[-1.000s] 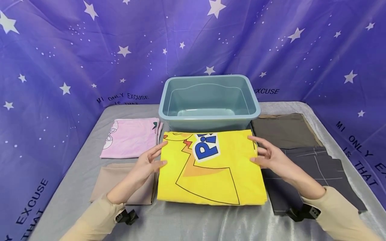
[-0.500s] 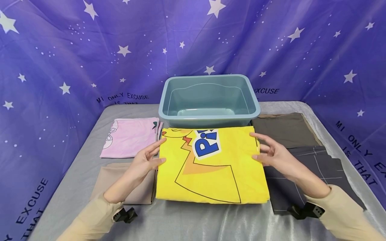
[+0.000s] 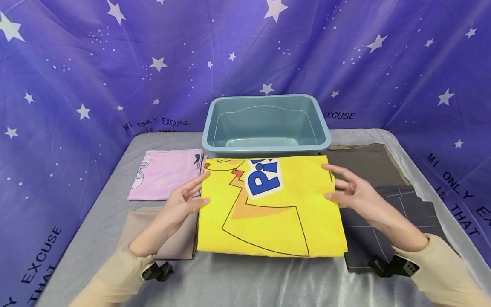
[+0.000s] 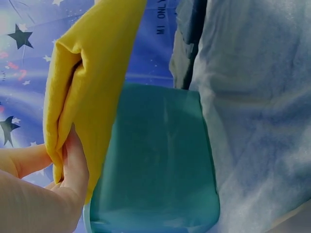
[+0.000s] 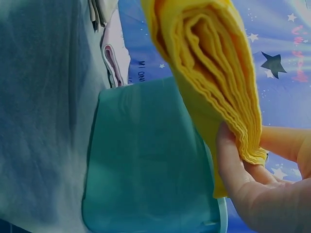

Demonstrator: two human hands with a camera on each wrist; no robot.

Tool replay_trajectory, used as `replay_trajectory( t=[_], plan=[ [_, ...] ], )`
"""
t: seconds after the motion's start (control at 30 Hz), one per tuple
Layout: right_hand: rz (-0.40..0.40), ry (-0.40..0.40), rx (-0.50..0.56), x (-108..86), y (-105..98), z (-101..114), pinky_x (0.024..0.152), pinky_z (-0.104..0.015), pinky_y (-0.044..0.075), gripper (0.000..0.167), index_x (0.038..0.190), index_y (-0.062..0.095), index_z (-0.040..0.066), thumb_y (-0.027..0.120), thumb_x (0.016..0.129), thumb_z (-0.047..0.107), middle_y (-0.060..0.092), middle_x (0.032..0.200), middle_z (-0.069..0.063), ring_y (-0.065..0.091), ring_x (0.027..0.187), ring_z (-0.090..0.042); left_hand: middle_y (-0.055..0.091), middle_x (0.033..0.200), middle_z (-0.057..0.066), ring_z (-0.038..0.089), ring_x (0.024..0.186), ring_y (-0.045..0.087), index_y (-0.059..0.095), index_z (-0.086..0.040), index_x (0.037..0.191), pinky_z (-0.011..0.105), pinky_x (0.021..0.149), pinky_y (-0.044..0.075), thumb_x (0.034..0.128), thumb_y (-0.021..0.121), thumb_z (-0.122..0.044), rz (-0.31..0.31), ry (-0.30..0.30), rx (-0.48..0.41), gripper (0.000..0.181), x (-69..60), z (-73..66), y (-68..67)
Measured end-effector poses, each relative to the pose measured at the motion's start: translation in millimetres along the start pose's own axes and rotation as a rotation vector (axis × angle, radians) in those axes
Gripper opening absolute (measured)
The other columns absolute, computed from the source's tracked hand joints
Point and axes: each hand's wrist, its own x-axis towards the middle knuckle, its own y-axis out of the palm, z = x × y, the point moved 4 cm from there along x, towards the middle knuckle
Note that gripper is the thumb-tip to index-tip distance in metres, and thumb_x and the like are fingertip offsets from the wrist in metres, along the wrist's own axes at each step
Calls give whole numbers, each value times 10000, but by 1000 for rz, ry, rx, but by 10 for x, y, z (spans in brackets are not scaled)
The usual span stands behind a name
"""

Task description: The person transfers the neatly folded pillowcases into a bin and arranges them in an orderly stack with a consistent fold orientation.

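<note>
A folded yellow cloth (image 3: 268, 226) with a cartoon print and blue lettering is held up off the table between both hands. My left hand (image 3: 182, 204) pinches its left edge, thumb on the near face and fingers behind, as the left wrist view shows. At the opposite edge my right hand (image 3: 356, 194) pinches the cloth the same way; several folded layers (image 5: 214, 63) show in the right wrist view. Just beyond the cloth stands a blue-green plastic tub (image 3: 266, 149), its front wall mostly hidden by the cloth.
Left of the tub lie a folded pink cloth (image 3: 168, 175) and a folded beige cloth (image 3: 134, 230). On the right are a folded brown cloth (image 3: 364, 164) and a dark grey checked cloth (image 3: 414, 211). A grey cover (image 3: 268, 283) lies over the table; a purple star-printed curtain (image 3: 245, 42) hangs behind.
Both hands have raised the yellow cloth slightly, and its far edge has moved toward the tub, covering more of the tub's front. The tub and the other cloths have stayed put.
</note>
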Motion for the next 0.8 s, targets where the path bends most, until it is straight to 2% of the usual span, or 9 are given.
replay_trajectory(
  t=[0.27,0.37,0.6,0.8],
  plan=[
    [9,-39,40,-3,-20,62,719,-302,513,653,1390,226,131,563,843,15,612,1070,68,624,892,-179,238,1427,139,46,562,512,313,-94,1377,144,504,400,812,535,78,14,3,-23,631,-7,-53,-7],
    [-4,-36,35,-6,-38,92,720,-294,512,660,1392,225,132,570,840,19,613,1071,71,624,893,-175,255,1423,129,66,650,575,311,-94,1378,153,539,430,813,536,77,20,10,-24,631,-7,-77,-12],
    [-10,-34,35,10,-77,149,722,-283,511,674,1394,214,126,574,836,14,623,1055,61,625,893,-171,214,1438,123,105,805,618,297,-96,1383,211,669,500,811,530,88,33,16,-41,645,2,-150,-14],
    [-8,-47,66,26,-98,193,712,-288,514,685,1393,211,120,575,828,-10,624,1054,60,631,876,-181,244,1429,129,154,952,596,276,-66,1386,290,784,484,807,506,120,60,47,-63,650,29,-212,-14]
  ],
)
